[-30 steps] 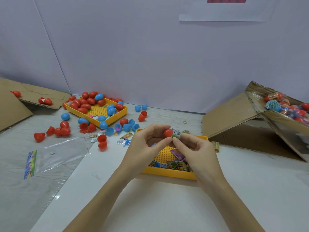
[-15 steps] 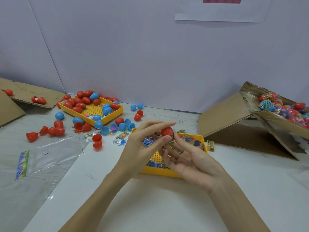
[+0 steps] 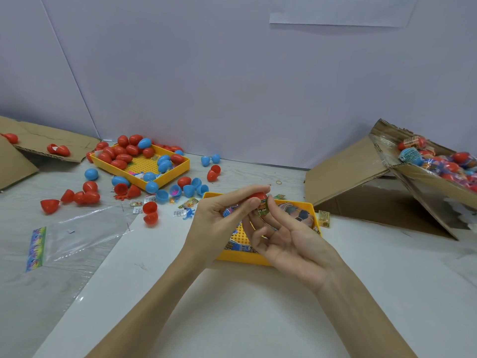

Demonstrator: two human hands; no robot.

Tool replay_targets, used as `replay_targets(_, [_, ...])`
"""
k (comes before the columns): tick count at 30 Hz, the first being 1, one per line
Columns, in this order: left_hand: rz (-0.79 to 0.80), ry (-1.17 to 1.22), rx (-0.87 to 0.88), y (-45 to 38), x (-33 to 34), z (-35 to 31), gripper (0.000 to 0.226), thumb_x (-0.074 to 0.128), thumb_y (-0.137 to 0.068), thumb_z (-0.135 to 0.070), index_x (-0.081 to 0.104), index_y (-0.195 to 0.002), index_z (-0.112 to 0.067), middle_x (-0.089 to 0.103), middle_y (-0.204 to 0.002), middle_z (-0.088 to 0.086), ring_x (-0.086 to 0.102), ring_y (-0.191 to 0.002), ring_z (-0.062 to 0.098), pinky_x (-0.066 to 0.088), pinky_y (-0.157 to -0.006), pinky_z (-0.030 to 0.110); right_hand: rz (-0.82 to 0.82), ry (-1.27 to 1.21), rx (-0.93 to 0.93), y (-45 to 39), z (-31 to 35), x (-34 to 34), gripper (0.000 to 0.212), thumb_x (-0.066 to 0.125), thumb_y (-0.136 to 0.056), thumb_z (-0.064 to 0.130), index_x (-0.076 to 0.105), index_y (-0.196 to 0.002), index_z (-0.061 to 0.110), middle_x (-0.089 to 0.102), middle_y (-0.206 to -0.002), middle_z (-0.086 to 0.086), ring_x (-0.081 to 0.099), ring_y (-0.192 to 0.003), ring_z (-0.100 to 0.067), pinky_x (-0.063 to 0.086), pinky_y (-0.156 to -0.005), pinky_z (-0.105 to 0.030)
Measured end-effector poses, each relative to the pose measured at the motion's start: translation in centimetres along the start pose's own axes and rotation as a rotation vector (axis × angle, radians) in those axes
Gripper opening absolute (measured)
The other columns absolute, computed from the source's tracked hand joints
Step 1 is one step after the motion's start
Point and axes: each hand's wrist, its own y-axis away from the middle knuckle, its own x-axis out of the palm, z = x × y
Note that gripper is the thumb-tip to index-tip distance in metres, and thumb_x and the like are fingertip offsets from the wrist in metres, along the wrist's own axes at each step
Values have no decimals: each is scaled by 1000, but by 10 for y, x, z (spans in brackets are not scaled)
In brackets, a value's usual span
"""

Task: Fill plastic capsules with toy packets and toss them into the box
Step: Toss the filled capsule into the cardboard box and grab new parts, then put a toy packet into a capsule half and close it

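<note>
Our target, the cardboard box (image 3: 423, 174), sits tilted at about 2 o'clock, well apart from our hands and already holding filled capsules — a toss from here could fall short onto its flap or the worktop (image 3: 258, 306). Below our hands at centre lies the yellow packet tray (image 3: 240, 258); a fumble would drop things back among the packets. At 10 o'clock the second yellow tray (image 3: 180, 171) and loose capsule halves offer spares.

Our left hand (image 3: 219, 223) pinches the red capsule half (image 3: 258, 196) between thumb and fingertips. Our right hand (image 3: 289, 241) lies palm up, fingers loosely curled, its forefinger pressing the green toy packet (image 3: 263, 210) against the capsule. That packet looks only partly in — it may spring out, or jam the closing.
</note>
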Motion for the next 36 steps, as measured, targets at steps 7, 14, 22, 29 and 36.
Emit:
replay_targets(7, [-22, -28, 8, 1, 1, 2, 29, 63, -96, -17, 74, -122, -9, 77, -115, -4, 69, -115, 15, 56, -96, 25, -21, 79, -62, -2, 1, -1, 37, 80, -81, 23, 75, -113, 5, 73, -119, -21, 74, -103, -30, 56, -56, -23])
replay_targets(14, [-23, -58, -54, 0, 1, 2, 33, 59, -98, -25, 71, -128, -18, 75, -119, -9, 68, -117, 11, 55, -93, 21, -72, 626, -279, -3, 3, -11, 37, 59, -101, 35, 75, -114, 4, 77, -112, -17, 76, -96, -20, 58, -68, -20])
replay_targets(22, [-192, -104, -104, -3, -6, 3, 37, 41, -102, -42, 65, -127, -29, 72, -112, -17, 65, -114, 3, 55, -93, 22, 41, 71, -466, 20, 79, -1, 40, 50, -100, 24, 74, -118, -2, 69, -96, -8, 64, -69, -13, 49, -56, -20])
replay_targets(29, [-196, -148, -145, -2, -3, 1, 37, 42, -98, -44, 72, -107, -25, 73, -97, -17, 66, -102, 0, 49, -81, 8, -146, 426, -625, 19, 95, -14, 44, 40, -109, 34, 70, -119, 2, 66, -85, -5, 62, -67, -11, 52, -57, -19])
replay_targets(36, [-411, -252, -84, -8, -31, -5, 16, 52, -107, -19, 68, -106, -18, 71, -87, -3, 69, -88, 11, 57, -79, 23, -96, 910, -379, -28, 17, -29, 30, 49, -107, 16, 73, -105, -2, 64, -74, -10, 54, -53, -14, 40, -45, -19])
